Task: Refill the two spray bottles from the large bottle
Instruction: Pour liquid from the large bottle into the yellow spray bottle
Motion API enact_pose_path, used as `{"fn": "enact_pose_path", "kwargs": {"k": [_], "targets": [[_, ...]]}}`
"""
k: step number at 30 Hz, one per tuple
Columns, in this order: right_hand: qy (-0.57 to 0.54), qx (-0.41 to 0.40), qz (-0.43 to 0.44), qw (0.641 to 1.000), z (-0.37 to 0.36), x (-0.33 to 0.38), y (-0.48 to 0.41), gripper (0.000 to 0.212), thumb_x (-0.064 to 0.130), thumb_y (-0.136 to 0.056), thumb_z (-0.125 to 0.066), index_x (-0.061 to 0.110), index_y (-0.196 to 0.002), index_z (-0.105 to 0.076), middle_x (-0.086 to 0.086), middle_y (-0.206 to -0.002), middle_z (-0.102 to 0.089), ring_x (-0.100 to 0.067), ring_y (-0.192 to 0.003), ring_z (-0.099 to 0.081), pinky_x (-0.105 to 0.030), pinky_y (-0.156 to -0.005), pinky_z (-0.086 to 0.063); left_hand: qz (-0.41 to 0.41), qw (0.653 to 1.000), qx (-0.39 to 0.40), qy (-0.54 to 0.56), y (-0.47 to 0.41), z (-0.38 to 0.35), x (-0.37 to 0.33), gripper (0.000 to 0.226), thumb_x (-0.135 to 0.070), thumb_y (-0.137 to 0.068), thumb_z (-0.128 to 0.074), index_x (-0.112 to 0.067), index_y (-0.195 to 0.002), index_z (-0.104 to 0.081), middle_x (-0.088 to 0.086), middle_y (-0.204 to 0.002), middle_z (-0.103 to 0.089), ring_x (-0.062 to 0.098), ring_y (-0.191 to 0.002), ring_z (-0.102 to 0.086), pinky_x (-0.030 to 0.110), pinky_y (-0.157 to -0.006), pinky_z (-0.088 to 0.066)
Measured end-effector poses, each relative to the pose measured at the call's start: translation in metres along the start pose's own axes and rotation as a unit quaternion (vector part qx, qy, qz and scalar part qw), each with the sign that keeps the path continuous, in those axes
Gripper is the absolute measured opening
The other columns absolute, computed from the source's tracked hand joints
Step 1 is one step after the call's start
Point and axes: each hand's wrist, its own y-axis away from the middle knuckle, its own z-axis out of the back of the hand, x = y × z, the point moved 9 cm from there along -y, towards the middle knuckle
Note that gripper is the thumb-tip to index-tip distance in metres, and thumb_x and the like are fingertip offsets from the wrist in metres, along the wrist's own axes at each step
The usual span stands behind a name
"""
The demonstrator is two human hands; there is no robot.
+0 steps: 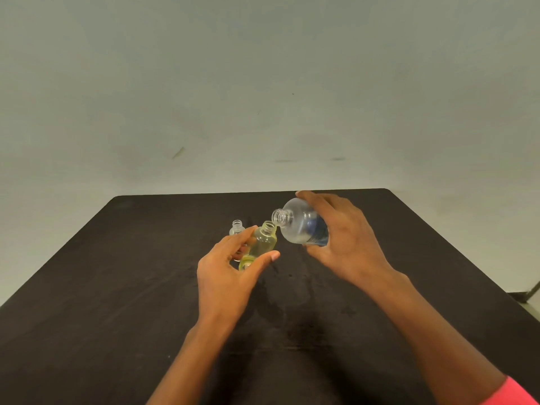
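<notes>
My right hand (342, 241) grips the large clear bottle (298, 225), which has a blue label and no cap. It is tipped to the left, its open mouth just above the neck of a small yellow-tinted bottle (264, 242). My left hand (230, 267) holds that small bottle between thumb and fingers, tilted toward the large one, with its cap off. A second small clear bottle (237, 228) stands uncapped on the table just behind my left fingers, partly hidden by them.
Everything sits on a dark table (117, 287) whose far edge runs close behind the bottles. A pale wall rises beyond it. Faint wet marks (289, 276) show on the table in front of the bottles.
</notes>
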Motion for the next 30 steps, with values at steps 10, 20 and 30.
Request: {"fn": "enact_pose_path", "kwargs": {"k": [10,20,30], "targets": [[-0.023,-0.010,-0.002,1.000,0.005,0.006,-0.002,0.076,0.017,-0.059,-0.084,0.021,-0.128,-0.051,-0.003,-0.114,-0.063,-0.026,-0.100,-0.059,-0.037,-0.084,-0.048,0.014,1.000,0.014,0.001,0.003,-0.004,0.008,0.044,-0.038,-0.062,-0.080,-0.047,-0.098,-0.058,-0.020,-0.092,-0.066,-0.005,-0.085,-0.061,0.005,-0.069,-0.046],[0.026,-0.032,0.033,0.999,0.004,0.008,-0.004,0.080,0.009,-0.053,-0.084,0.020,-0.126,-0.053,-0.005,-0.112,-0.064,-0.029,-0.100,-0.060,-0.042,-0.089,-0.047,0.008,1.000,0.012,0.001,0.004,-0.002,0.004,0.044,-0.034,-0.062,-0.081,-0.048,-0.096,-0.057,-0.023,-0.088,-0.065,-0.005,-0.084,-0.061,0.005,-0.068,-0.045],[0.056,-0.041,0.058,0.996,0.003,0.009,-0.005,0.087,0.006,-0.053,-0.083,0.027,-0.128,-0.043,-0.005,-0.114,-0.061,-0.029,-0.105,-0.058,-0.046,-0.100,-0.038,0.009,1.000,0.014,0.005,0.004,-0.002,0.004,0.045,-0.033,-0.062,-0.082,-0.044,-0.099,-0.060,-0.022,-0.090,-0.065,-0.008,-0.088,-0.060,0.001,-0.068,-0.042]]}}
